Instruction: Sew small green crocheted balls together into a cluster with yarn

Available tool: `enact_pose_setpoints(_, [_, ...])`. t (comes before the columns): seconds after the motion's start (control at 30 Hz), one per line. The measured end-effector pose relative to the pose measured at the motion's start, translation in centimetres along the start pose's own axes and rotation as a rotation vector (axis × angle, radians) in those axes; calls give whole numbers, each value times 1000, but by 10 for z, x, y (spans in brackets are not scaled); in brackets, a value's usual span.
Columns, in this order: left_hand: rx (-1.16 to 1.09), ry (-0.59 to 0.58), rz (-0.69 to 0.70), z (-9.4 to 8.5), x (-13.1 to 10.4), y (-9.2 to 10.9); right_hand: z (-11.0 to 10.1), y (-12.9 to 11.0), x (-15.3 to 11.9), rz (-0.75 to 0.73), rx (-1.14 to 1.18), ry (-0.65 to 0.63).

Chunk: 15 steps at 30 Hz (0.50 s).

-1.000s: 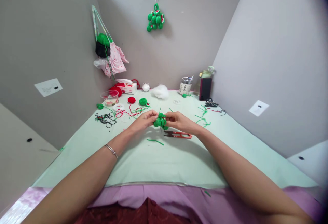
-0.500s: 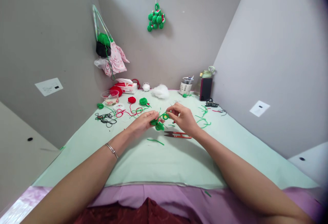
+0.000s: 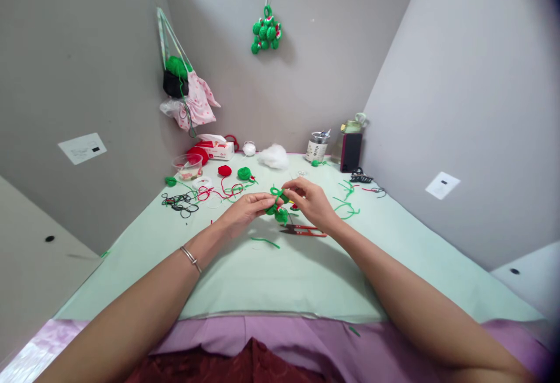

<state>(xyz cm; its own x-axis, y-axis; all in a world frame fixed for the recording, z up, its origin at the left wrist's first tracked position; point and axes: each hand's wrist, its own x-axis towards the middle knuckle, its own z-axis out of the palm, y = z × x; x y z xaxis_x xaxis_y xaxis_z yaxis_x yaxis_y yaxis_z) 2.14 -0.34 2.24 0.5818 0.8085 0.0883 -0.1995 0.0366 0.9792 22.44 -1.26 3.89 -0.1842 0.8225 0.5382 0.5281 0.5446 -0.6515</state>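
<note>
A small green crocheted piece [image 3: 281, 215] with a loop at its top hangs between my two hands over the middle of the table. My left hand [image 3: 250, 206] pinches it from the left, thumb and fingers pressed together. From the right, my right hand [image 3: 311, 199] grips its upper part between thumb and fingertips. Just below the hands, red-handled thread snips [image 3: 304, 230] lie on the pale green table cover [image 3: 280, 281]. A cut green strand [image 3: 265, 242] rests left of the snips. The fingertips partly hide the piece.
Green yarn [image 3: 244, 173], red yarn [image 3: 224, 170] and tangled black cord [image 3: 180, 202] lie at the left. Behind are a tissue box [image 3: 221, 150], white stuffing [image 3: 274, 156] and a pen jar [image 3: 317, 148]. Green scraps [image 3: 349, 208] lie right. Green crocheted pieces [image 3: 266, 31] hang on the wall.
The green piece has shifted slightly right and turned, and its loop now stands up between the hands. My fingers have moved closer together on it.
</note>
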Motion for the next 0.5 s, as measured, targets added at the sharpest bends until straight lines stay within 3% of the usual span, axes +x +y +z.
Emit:
enact_pose_setpoints(0.1, [-39, 17, 29, -2, 2, -1, -5, 1, 2, 82, 171, -44])
enact_pose_setpoints(0.33, [-80, 79, 36, -1, 2, 2, -9, -10, 2, 153, 384, -14])
enact_pose_setpoints(0.5, [-84, 88, 20, -4, 3, 0, -7, -15, 2, 197, 430, -24])
